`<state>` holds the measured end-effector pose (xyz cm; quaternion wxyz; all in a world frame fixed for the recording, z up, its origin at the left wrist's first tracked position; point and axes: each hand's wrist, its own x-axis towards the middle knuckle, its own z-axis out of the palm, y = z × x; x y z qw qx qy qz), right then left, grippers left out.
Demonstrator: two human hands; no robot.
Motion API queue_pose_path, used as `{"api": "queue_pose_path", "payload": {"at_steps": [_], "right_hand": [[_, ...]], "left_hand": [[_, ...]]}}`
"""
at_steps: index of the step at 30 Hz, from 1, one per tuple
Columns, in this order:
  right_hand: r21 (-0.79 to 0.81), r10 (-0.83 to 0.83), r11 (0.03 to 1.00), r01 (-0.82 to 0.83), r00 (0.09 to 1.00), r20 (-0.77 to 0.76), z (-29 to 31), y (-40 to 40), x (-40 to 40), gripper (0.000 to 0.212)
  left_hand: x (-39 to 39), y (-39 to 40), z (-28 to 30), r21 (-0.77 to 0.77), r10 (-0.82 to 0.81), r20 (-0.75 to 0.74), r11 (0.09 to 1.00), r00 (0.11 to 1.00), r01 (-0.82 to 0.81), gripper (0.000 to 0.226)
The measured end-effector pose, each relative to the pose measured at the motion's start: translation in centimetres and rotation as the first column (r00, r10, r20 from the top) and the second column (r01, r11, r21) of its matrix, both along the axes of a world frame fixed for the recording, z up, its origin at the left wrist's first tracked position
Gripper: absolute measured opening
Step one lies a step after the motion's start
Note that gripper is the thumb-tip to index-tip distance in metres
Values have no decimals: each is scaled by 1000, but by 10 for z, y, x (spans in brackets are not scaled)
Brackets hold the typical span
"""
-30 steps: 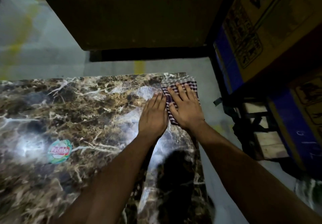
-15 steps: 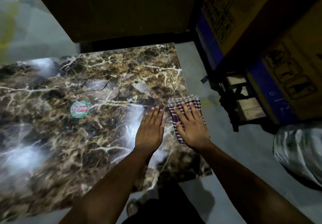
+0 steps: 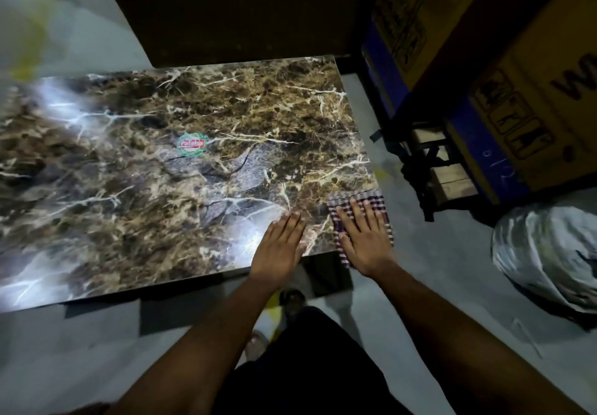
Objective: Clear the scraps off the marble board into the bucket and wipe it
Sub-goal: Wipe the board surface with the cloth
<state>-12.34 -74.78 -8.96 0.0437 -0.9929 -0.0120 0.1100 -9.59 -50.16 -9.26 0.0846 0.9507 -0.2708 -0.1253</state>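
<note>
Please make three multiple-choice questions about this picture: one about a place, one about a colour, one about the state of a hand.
1. Where on the marble board does the checked cloth lie?
A. near right corner
B. far left corner
C. middle

2. Which colours has the round sticker?
A. blue and yellow
B. green with red
C. black only

3. How is the right hand on the cloth?
A. closed in a fist
B. flat, fingers straight
C. lifted above it

Answers: 1 A, the cloth overhangs the board's right edge by the near corner. 2 B, a green disc bears a red label. 3 B, the fingers lie spread on the cloth; the left hand presses flat beside it.
</note>
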Motion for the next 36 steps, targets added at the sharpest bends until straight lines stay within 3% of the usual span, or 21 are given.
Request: {"api": "queue_pose_path", "payload": {"at_steps": [6, 9, 15, 19, 29, 36], "right_hand": [[47, 263, 964, -263, 965, 5, -4, 87, 8, 64], [42, 365, 930, -365, 931, 12, -3, 122, 18, 65], [58, 558, 829, -556, 829, -20, -2, 213, 38, 67], [78, 651, 758, -648, 759, -20, -4, 296, 43, 68], [73, 741, 671, -738, 671, -23, -6, 518, 51, 68], [92, 769, 639, -764, 638, -44, -4, 647, 53, 69]], "left_hand": [[-16, 58, 2, -64, 260, -69, 962, 963, -265, 58], [-22, 96, 5, -7, 376, -47, 926, 925, -377, 61], [-31, 167, 8, 29, 560, -73, 828, 825, -560, 60], [-37, 231, 6, 18, 705, -36, 709, 708, -705, 60], [-44, 428, 13, 16, 848, -16, 530, 530, -848, 58], [-47, 546, 20, -63, 872, -76, 479, 483, -875, 59]]}}
